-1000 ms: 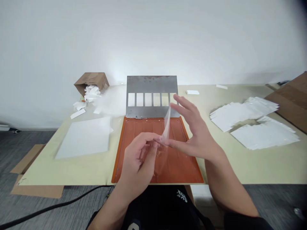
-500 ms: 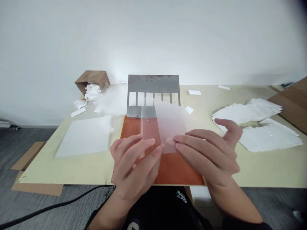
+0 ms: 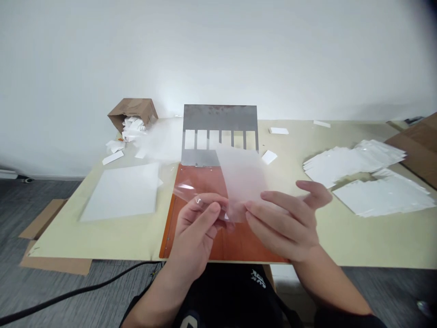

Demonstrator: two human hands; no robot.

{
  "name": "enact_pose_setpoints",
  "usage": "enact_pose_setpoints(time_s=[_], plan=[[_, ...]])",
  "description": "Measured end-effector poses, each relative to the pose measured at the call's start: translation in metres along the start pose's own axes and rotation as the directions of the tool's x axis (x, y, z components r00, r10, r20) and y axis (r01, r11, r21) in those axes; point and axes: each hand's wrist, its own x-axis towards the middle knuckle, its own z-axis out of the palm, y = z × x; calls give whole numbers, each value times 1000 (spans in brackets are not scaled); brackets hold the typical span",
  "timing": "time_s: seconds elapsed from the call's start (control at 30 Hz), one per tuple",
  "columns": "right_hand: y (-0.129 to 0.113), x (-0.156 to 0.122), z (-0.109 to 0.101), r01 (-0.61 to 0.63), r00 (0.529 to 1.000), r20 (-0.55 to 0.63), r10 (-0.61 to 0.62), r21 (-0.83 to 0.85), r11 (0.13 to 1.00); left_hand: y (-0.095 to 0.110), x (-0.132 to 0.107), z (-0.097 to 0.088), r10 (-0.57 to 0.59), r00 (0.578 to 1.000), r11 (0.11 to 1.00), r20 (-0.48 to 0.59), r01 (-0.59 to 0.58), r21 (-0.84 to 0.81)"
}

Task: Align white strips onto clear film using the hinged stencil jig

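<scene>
My left hand is closed in a pinch on a clear plastic film, which stretches out to the left with a bright glare on it. My right hand pinches the lower part of a translucent white sheet between thumb and fingers, its index finger raised. The sheet stands tilted up, and its lower left corner meets the film at my left fingertips. Below both hands lies an orange board. Behind it is a grey metal plate with a row of rectangular windows, partly hidden by the sheet.
A stack of translucent sheets lies on the left of the table. Farther back, an open cardboard box spills white scraps. Fanned white packets lie at right beside a brown carton. A small white piece rests near the plate.
My left hand has turned and drawn the clear film lower and to the left, its fingers now curled in a pinch. My right hand keeps the white sheet, shifted slightly left.
</scene>
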Motion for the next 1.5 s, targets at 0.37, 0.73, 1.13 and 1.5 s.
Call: enact_pose_setpoints(time_s=[0.37,0.73,1.13,1.5], plan=[[-33,10,0,-305,952,91,292,218,927,-11,2,-2,292,955,933,-57,-272,237],[-38,12,3,-333,942,106,317,193,923,-16,-2,-5,299,945,920,-133,-248,303],[-39,14,6,-332,943,81,322,177,926,-18,-1,-7,300,943,909,-146,-236,345],[-39,16,5,-307,951,90,296,182,934,-20,0,-7,327,936,904,-129,-269,333]])
